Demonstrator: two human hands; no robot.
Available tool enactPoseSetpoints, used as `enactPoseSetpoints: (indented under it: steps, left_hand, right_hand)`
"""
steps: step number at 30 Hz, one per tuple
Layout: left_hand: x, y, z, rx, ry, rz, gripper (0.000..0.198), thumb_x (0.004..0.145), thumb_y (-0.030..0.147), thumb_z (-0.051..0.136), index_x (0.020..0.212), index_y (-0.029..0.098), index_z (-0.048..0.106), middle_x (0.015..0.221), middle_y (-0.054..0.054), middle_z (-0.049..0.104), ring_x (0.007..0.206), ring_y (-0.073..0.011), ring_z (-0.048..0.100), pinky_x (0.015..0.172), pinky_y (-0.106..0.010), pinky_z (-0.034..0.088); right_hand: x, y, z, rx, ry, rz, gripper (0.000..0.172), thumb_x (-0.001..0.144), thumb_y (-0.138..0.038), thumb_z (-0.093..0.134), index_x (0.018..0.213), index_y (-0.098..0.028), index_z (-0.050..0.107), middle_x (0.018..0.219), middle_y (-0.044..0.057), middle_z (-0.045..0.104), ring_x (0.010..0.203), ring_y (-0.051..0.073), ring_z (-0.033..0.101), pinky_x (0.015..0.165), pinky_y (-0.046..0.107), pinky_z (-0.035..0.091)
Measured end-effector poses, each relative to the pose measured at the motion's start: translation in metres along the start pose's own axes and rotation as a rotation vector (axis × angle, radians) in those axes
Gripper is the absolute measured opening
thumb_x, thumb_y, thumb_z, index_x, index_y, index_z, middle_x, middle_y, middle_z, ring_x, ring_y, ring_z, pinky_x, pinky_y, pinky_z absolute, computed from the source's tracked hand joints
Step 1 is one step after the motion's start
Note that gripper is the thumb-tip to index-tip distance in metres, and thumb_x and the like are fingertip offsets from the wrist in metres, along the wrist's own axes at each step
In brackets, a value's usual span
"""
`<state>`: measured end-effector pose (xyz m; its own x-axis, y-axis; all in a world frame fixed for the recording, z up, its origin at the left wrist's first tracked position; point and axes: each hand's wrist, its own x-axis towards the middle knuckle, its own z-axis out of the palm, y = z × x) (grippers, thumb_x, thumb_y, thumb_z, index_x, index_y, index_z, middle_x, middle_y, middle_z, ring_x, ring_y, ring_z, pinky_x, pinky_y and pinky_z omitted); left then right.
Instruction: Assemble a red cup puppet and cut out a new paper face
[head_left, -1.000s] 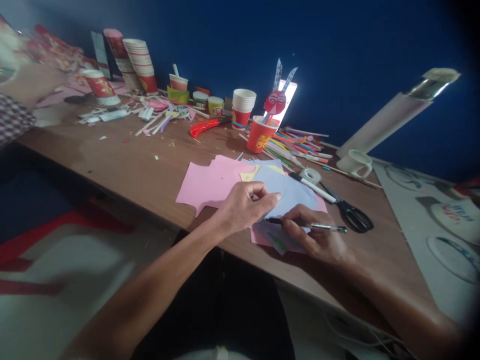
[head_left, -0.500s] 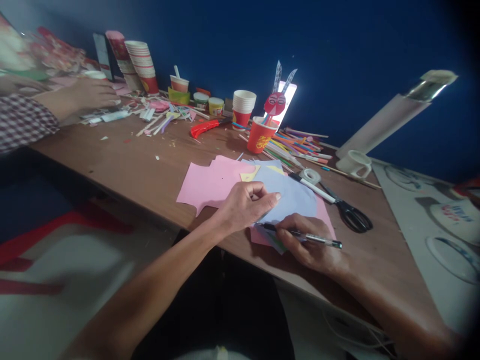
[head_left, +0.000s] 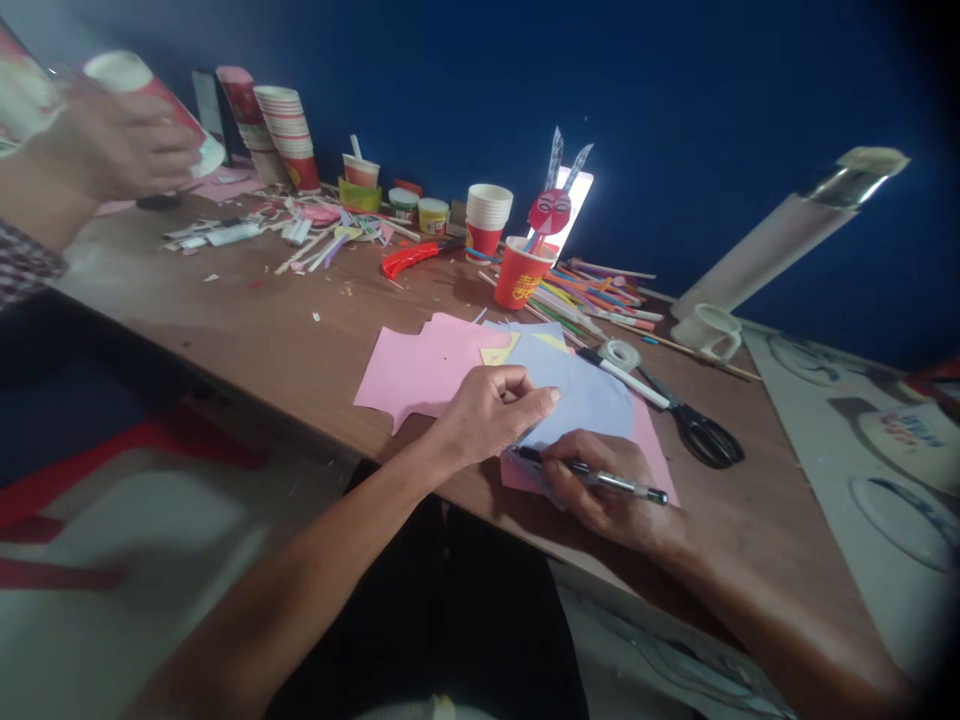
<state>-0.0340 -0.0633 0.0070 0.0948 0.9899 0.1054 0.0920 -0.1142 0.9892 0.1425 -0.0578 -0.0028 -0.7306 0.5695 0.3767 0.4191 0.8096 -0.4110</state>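
The pale blue paper (head_left: 581, 395) lies on pink paper (head_left: 420, 370) near the front edge of the table (head_left: 247, 320). The left hand (head_left: 487, 410) presses it down with fingers curled in, grasping nothing. The right hand (head_left: 611, 500) is closed around a pen (head_left: 600, 478) with its tip on the sheet. Scissors (head_left: 697, 430) lie just to the right, and far left another person's hand (head_left: 112, 145) grips a red cup (head_left: 150, 95).

The person's left hand (head_left: 491, 405) presses down a pale blue sheet of paper (head_left: 581, 395) lying over pink paper sheets (head_left: 420, 365) on the brown wooden table (head_left: 247, 320). The right hand (head_left: 611, 490) grips a black-tipped silver pen (head_left: 592, 475), its tip on the blue sheet. Black-handled scissors (head_left: 697, 430) lie just beside.
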Motion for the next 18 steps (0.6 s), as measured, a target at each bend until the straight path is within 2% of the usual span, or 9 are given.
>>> enactPoseSetpoints:
  steps: [4,8,13,18]
  left_hand:
    - [0.000,-0.002,0.001,-0.006,0.009,-0.007,0.029,0.075,0.035,0.058,0.057,0.016,0.046,0.046,0.005,0.043,0.040,-0.0051,0.035,0.039,-0.018,0.027]
    - [0.000,-0.002,0.001,-0.012,0.010,-0.004,0.029,0.075,0.034,0.058,0.056,0.016,0.045,0.045,0.006,0.040,0.040,-0.0046,0.032,0.038,-0.018,0.023]
    - [-0.002,0.001,0.001,0.009,0.006,-0.008,0.031,0.078,0.038,0.054,0.058,0.016,0.048,0.046,0.006,0.042,0.040,-0.0046,0.032,0.038,-0.018,0.023]
    - [-0.004,0.001,0.000,0.051,0.004,-0.001,0.033,0.080,0.040,0.052,0.059,0.015,0.052,0.049,0.003,0.050,0.043,-0.0051,0.037,0.041,-0.018,0.027]
  right_hand:
    - [-0.002,0.002,-0.002,0.012,-0.006,0.033,0.013,0.085,-0.021,0.047,0.074,-0.018,0.055,0.055,-0.001,0.058,0.047,0.011,0.052,0.047,0.022,0.036]
    - [-0.007,0.007,-0.005,0.142,0.009,0.128,0.011,0.084,-0.022,0.050,0.075,-0.018,0.056,0.058,-0.002,0.059,0.048,0.011,0.052,0.048,0.022,0.038]
    - [-0.008,0.009,-0.012,0.394,0.209,0.279,0.013,0.084,-0.023,0.050,0.073,-0.019,0.057,0.060,-0.001,0.060,0.052,0.013,0.055,0.049,0.024,0.041]
    - [-0.002,0.020,-0.014,0.791,0.293,0.352,0.012,0.082,-0.025,0.054,0.072,-0.019,0.056,0.050,-0.003,0.058,0.046,0.012,0.051,0.049,0.024,0.040]
